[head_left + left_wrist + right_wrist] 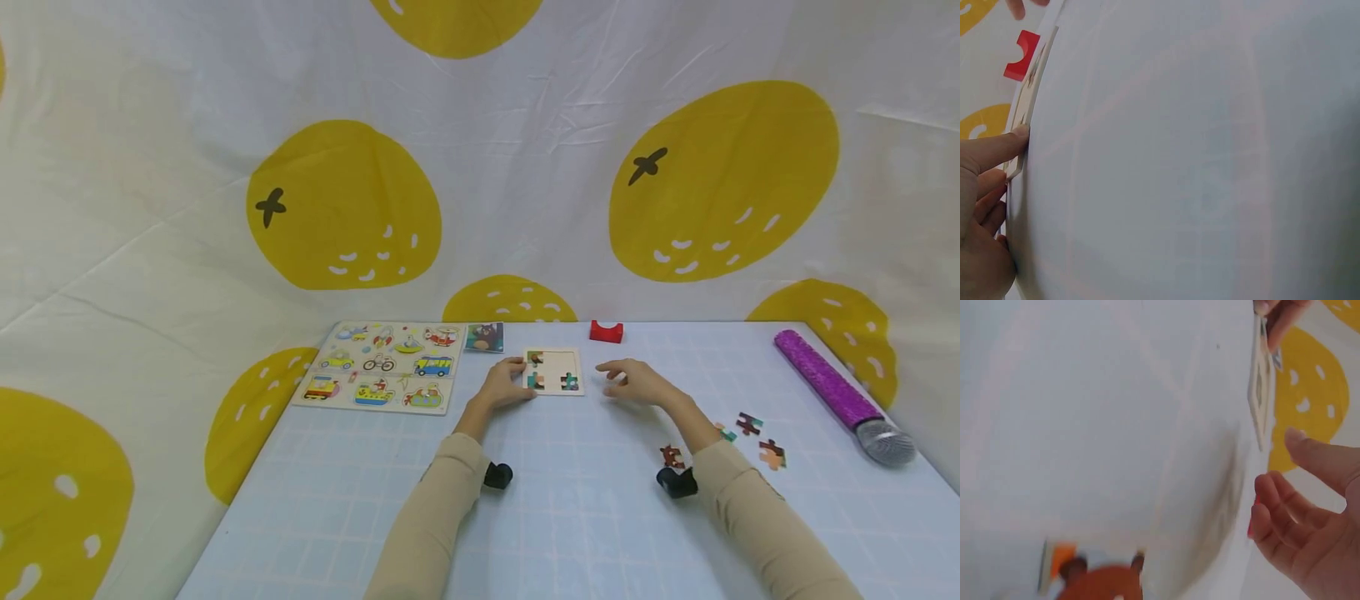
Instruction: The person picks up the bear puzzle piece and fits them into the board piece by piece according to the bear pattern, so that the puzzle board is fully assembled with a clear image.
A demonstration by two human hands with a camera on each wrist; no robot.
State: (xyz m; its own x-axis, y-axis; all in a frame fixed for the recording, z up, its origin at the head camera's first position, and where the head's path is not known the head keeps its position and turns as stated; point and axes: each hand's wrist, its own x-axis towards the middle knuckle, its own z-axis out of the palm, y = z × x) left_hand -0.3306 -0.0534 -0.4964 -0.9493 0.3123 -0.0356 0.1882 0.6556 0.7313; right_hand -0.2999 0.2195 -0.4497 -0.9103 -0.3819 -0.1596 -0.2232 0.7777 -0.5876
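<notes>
A small square wooden puzzle board lies on the table with several jigsaw pieces in its corners. My left hand grips its left side, the thumb at the near left corner and the fingers along the left edge. In the left wrist view the thumb touches the board's edge. Just right of the board hovers my right hand, its fingers apart and holding nothing. Loose jigsaw pieces lie by the right forearm: a brown piece, a dark piece and an orange-and-brown piece. The forearm partly hides a teal piece.
On the left lies a wooden vehicle puzzle board, with a small bear picture card beside it. A red notched block stands at the back edge. Far right is a purple glittery microphone. A fruit-print curtain hangs behind.
</notes>
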